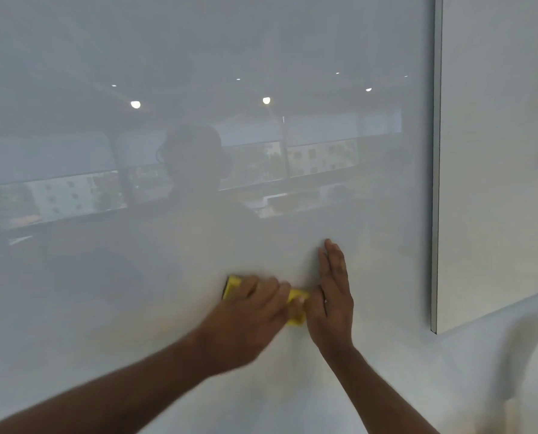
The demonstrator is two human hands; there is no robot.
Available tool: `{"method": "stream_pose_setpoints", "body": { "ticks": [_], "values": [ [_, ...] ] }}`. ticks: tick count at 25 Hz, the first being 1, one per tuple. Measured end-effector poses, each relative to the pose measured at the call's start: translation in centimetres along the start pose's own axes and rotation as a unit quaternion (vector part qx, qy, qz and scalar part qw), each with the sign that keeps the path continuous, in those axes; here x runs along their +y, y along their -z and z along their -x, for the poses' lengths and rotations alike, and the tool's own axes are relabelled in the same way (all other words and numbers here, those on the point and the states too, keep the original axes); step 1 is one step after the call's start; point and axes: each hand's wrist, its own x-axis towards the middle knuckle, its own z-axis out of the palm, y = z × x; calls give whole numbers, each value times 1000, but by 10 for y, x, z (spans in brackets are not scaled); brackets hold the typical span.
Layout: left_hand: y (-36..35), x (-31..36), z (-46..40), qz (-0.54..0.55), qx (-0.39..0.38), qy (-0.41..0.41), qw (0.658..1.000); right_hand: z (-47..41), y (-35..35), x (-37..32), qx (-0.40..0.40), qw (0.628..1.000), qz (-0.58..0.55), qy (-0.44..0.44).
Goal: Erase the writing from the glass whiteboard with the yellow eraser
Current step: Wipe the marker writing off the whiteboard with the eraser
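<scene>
The glass whiteboard (pixel 198 73) fills most of the view, pale grey and glossy, and no writing shows on it. My left hand (pixel 249 314) presses the yellow eraser (pixel 296 305) flat against the lower part of the glass; the hand is motion-blurred and covers the eraser's middle, so only its two yellow ends show. My right hand (pixel 333 292) lies flat on the glass just right of the eraser, fingers straight and pointing up, its thumb side touching the eraser's right end.
The board's right edge (pixel 436 183) runs vertically, with a plain pale wall (pixel 499 151) beyond it. A blurred white curved object (pixel 518 346) sits at the lower right. The glass reflects ceiling lights, windows and a person's dim outline.
</scene>
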Motion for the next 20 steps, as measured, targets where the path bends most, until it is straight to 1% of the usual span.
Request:
{"method": "stream_pose_setpoints", "body": {
  "ticks": [1,2,3,4,5,6,8,9,10,11,12,13,15,16,17,18,20],
  "values": [
    [-3,6,6,0,-15,-13,1000,0,3,1,-1,1000,-3,3],
    [-4,-5,1,0,-4,-7,1000,-1,5,3,2,1000,-8,5],
    [-1,-26,-12,-13,19,23,999,-1,6,4,4,1000,-12,9],
    [7,-53,-33,-28,42,75,996,-1,7,4,5,1000,-10,11],
    [17,-88,-55,-43,74,148,985,-1,6,3,6,1000,-7,8],
    [29,-130,-70,-64,101,229,966,-1,5,3,5,1000,-4,1],
    [54,-210,-81,-99,116,375,914,-1,4,2,6,1000,-4,-6],
    [63,-236,-78,-96,132,427,890,-1,4,2,7,1000,-5,-6],
    [67,-246,-74,-87,145,452,876,-1,3,1,8,1000,-6,-4],
    [65,-240,-72,-83,146,451,877,-1,3,0,9,1000,-8,-3],
    [59,-220,-69,-83,145,423,891,-1,3,-2,11,1000,-12,-9],
    [49,-187,-65,-69,140,369,916,-1,4,-5,13,999,-19,-24],
    [25,-106,-49,-18,124,202,971,-4,9,-14,12,999,-16,-29],
    [15,-71,-37,4,105,126,986,-5,13,-19,-1,1000,-5,-2],
    [7,-48,-26,15,78,72,994,-8,16,-24,-35,998,8,50],
    [1,-40,-16,21,61,44,997,-10,18,-28,-81,990,27,113],
    [-5,-45,-11,29,77,52,995,-18,13,-38,-157,960,80,217]
  ]
}}
